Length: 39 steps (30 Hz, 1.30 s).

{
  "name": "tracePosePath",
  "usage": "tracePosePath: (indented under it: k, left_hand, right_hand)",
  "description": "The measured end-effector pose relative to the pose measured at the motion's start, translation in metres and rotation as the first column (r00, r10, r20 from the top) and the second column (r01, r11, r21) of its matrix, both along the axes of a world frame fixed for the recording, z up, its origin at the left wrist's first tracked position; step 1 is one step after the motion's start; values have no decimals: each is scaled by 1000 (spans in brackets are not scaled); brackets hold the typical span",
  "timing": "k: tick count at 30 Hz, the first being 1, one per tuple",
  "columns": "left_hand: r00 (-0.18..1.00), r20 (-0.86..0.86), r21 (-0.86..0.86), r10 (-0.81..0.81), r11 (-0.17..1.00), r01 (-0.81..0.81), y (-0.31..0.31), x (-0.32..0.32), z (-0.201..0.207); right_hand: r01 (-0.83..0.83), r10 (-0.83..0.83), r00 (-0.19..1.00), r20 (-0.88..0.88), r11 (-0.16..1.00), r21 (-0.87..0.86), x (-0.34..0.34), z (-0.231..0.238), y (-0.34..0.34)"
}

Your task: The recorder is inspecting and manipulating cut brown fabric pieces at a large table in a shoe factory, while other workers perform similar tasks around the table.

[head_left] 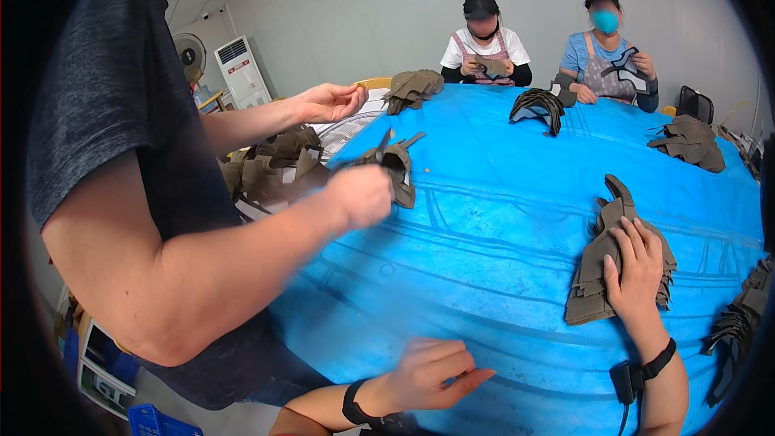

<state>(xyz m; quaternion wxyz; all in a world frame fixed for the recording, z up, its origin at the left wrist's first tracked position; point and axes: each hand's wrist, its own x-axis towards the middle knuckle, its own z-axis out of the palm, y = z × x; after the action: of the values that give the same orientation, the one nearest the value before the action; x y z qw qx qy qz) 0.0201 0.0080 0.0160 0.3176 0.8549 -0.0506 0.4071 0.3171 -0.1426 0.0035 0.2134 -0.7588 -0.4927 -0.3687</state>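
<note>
My right hand [634,268] lies on a stack of brown-grey fabric pieces [593,287], its fingers stretched over the top. A curved strip of the same material sticks up at the stack's far end. Low in the middle, my left hand [432,373] hovers near the blue table cover [517,339]. Its fingers are loosely bent, the thumb stands out to the right, and nothing shows in them. Both wrists wear black bands; the right one carries a small black box with a cable.
At my left a person in a dark shirt [121,153] reaches across, one blurred hand beside more cut pieces [400,173]. Two people sit at the far side holding pieces. Other piles [690,144] stand at the far right and near right edge [735,323]. A blue crate [157,421] sits low left.
</note>
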Motion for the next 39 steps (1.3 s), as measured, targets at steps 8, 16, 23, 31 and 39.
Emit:
tracePosePath:
  k: [8,16,23,31,39]
  left_hand:
    - [996,-34,-17,-78,997,78,-1,-1,4]
    - [998,-44,23,-36,999,37,0,1,-3]
    - [990,-136,39,39,999,-34,-4,-3,-2]
    - [993,-106,30,61,998,-58,-12,0,5]
    - [990,-118,30,82,996,-79,-13,-1,6]
  right_hand:
    - [1,-1,1000,10,1000,-3,0,1,-3]
    - [-54,52,998,31,997,48,2,3,0]
    - [-69,68,998,15,995,68,5,-1,-1]
    - [-63,61,998,22,995,78,6,-3,-4]
    - [-62,59,998,32,995,75,7,-3,-4]
